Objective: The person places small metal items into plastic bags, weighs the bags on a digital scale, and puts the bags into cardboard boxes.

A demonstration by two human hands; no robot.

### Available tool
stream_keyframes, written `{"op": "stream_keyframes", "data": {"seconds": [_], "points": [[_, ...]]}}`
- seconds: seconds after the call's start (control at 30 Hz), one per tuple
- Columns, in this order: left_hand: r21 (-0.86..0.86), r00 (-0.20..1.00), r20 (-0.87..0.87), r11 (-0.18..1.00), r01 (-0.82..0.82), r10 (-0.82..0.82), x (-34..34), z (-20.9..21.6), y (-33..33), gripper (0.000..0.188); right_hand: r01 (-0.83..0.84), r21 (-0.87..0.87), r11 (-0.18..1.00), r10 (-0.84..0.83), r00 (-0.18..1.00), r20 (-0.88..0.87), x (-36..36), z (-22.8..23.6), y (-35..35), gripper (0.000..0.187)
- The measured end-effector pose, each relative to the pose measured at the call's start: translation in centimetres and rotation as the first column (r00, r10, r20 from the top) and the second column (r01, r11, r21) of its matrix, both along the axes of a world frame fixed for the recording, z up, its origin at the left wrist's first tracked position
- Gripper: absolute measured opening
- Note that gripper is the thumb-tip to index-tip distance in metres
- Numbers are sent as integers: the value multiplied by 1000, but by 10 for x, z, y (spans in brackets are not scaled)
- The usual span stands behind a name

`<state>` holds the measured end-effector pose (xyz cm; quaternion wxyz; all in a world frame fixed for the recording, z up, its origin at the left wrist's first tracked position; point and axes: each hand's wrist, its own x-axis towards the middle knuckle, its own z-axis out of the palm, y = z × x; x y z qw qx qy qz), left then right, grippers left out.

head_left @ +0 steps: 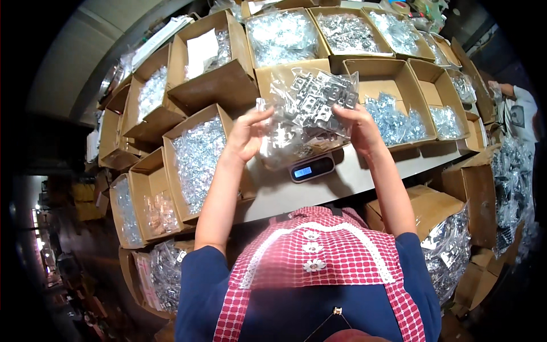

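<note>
A clear plastic bag (307,114) stuffed with small flat silver metal brackets is held up in the air between both hands, just above a small digital scale (311,169) on the bench. The bag bulges, crinkled and glossy, tilted slightly, its upper right end showing square plates with holes.

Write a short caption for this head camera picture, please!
Left hand and right hand hold a clear bag of metal brackets above a small digital scale.
</note>
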<state>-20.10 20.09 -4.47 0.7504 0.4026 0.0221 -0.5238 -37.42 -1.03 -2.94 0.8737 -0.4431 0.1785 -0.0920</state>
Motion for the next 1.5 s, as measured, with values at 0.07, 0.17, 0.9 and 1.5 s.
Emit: {"op": "stream_keyframes", "data": {"seconds": [0.07, 0.17, 0.9, 1.5], "points": [[22, 988, 152, 1000, 16, -20, 3, -5, 3, 23, -12, -2, 1000, 11, 998, -64, 5, -2, -3, 36], [50, 980, 198, 999, 17, -26, 0, 2, -1, 23, -72, 29, 997, 75, 989, -129, 15, 4, -9, 39], [346, 519, 829, 534, -771, 211, -20, -47, 145, 30, 212, -462, 861, -351, 905, -240, -91, -22, -133, 41], [209, 467, 855, 673, -709, 227, -37, -19, 111, 45, -138, -411, 901, 56, 977, -207, -3, -18, -91, 57]]}}
